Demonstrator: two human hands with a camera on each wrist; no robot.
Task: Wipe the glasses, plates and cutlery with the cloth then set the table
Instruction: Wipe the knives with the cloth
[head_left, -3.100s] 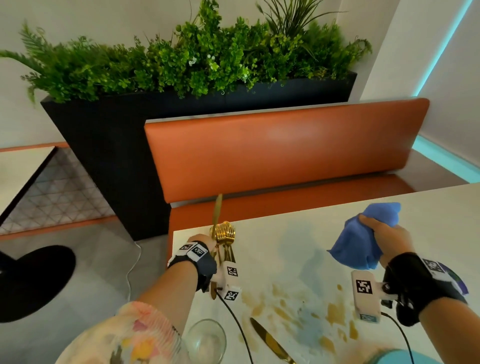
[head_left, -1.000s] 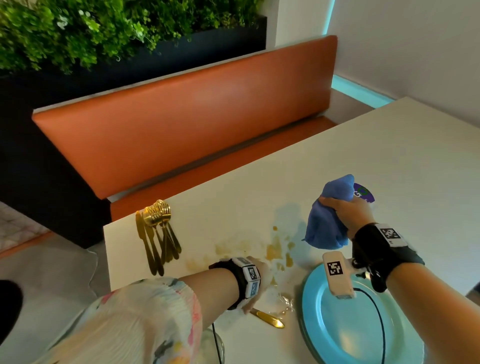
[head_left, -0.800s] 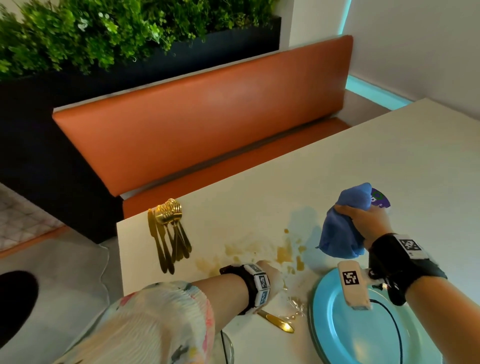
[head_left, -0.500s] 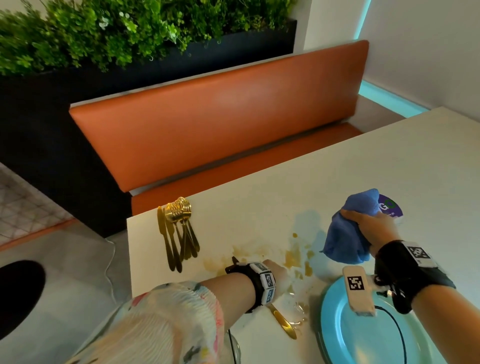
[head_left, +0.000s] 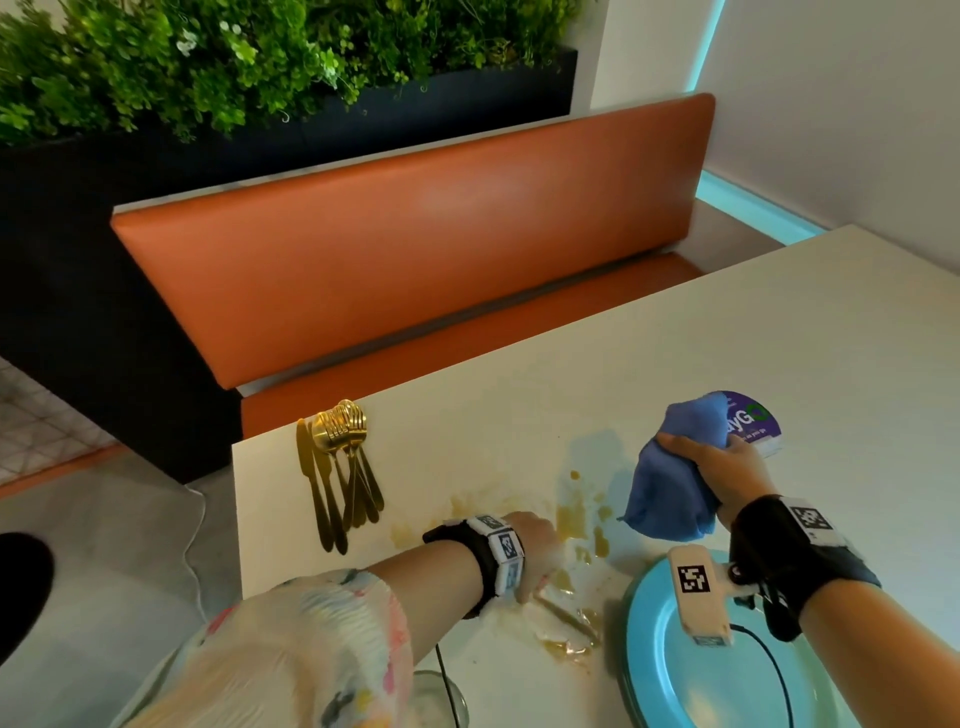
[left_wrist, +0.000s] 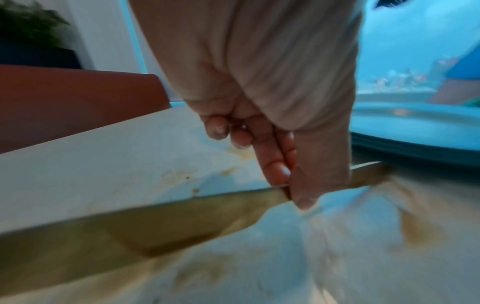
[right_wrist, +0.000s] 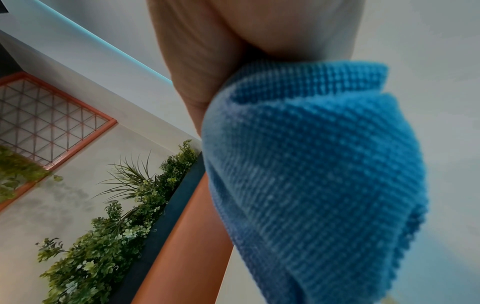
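Note:
My left hand (head_left: 537, 571) reaches down to the stained tabletop (head_left: 519, 426) and pinches a gold knife (head_left: 567, 617) beside the blue plate (head_left: 727, 670). In the left wrist view, thumb and forefinger of the left hand (left_wrist: 291, 193) clamp the gold knife (left_wrist: 155, 224) near its middle, low over the table. My right hand (head_left: 722, 467) hovers above the table and grips a bunched blue cloth (head_left: 670, 493). That blue cloth (right_wrist: 311, 174) fills the right wrist view. A bundle of gold cutlery (head_left: 340, 467) lies at the table's far left edge.
A clear glass (head_left: 441, 701) stands at the near edge under my left forearm. A purple round disc (head_left: 753, 421) lies behind the cloth. Brown spill marks (head_left: 571, 514) spread between my hands. An orange bench (head_left: 415, 249) and a planter (head_left: 208, 62) stand beyond the table.
The left hand left the gold cutlery bundle at the table's far left edge, moved to the knife by the plate and closed its fingers on it. The right hand kept holding the cloth.

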